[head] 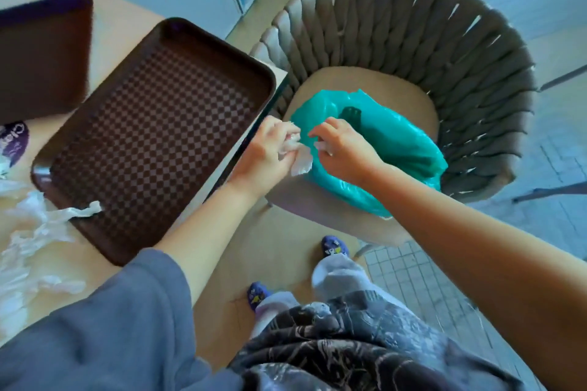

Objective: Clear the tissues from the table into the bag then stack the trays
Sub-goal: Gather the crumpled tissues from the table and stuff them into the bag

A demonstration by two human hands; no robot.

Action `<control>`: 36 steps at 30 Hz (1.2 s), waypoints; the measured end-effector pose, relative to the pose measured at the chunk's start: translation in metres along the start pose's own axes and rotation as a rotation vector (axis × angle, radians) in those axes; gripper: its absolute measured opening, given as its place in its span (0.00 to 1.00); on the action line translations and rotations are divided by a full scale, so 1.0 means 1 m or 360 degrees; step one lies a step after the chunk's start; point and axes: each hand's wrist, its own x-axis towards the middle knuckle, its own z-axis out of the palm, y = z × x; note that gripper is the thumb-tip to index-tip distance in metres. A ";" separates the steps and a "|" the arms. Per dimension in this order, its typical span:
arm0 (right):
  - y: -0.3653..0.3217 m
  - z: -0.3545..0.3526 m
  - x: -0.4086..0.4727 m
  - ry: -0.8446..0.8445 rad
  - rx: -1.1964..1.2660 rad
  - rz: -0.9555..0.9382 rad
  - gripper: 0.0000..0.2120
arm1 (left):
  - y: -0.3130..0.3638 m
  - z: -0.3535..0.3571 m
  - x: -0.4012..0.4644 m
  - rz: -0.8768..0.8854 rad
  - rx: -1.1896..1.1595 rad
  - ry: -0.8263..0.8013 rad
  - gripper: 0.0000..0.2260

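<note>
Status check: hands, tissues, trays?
Left hand gripping white crumpled tissue beside teal plastic bag; right hand at bag mouth. Brown trays unstacked.

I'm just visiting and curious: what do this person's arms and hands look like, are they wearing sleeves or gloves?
No gloves: both hands are bare. The left hand comes out of a loose grey-blue sleeve pushed up the forearm. The right hand shows no sleeve at all in view. I can't make out any watch or bracelet.

**Count of things in view**

There were two brown trays, the near tray [152, 133] and the far tray [41, 54]; one teal bag [387, 143]; one woven chair [413, 41]; two hands; several loose tissues [41, 225], number unclear.
</note>
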 end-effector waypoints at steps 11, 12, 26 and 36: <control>0.088 0.017 -0.045 -0.0088 -0.0133 0.0529 0.13 | 0.018 0.100 0.047 -0.0052 -0.0046 -0.0282 0.04; 0.090 0.017 -0.045 -0.0097 -0.0181 0.0553 0.13 | 0.018 0.104 0.046 -0.0074 -0.0038 -0.0329 0.05; 0.023 0.016 -0.011 0.0048 -0.0341 0.0286 0.14 | 0.001 0.042 -0.005 -0.0196 0.0107 -0.0093 0.10; -0.125 0.057 0.033 -0.0076 -0.0292 -0.0291 0.14 | -0.032 -0.066 -0.090 -0.0381 0.0171 0.0230 0.10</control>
